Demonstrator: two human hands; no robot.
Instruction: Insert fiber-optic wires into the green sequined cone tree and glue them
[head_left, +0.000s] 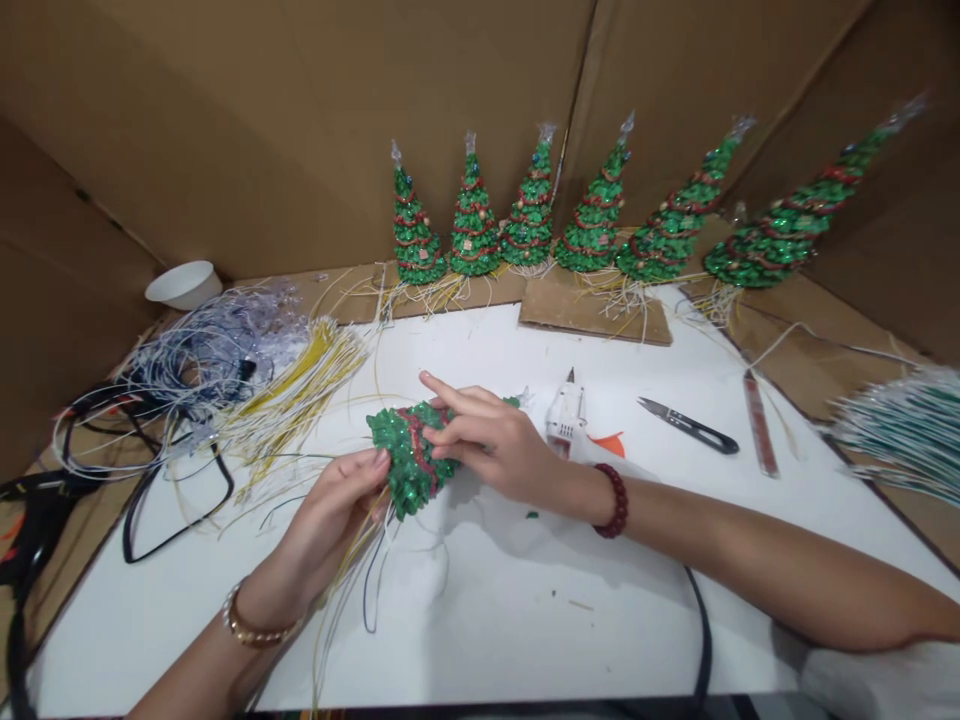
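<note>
A small green sequin tree (409, 455) with a red garland lies on its side over the white table (525, 600). My left hand (337, 510) grips its base, with yellow and white wires trailing down from there. My right hand (487, 435) rests on the tree's upper part, fingers pinched on the red garland, index finger stretched out. A red bead bracelet is on my right wrist and a gold bracelet on my left.
Several finished trees (600, 225) stand in a row at the back on cardboard. A white glue gun (566, 415), black snips (690, 425) and a glue stick (757, 425) lie to the right. Wire bundles (225, 380) and a white bowl (184, 285) sit left.
</note>
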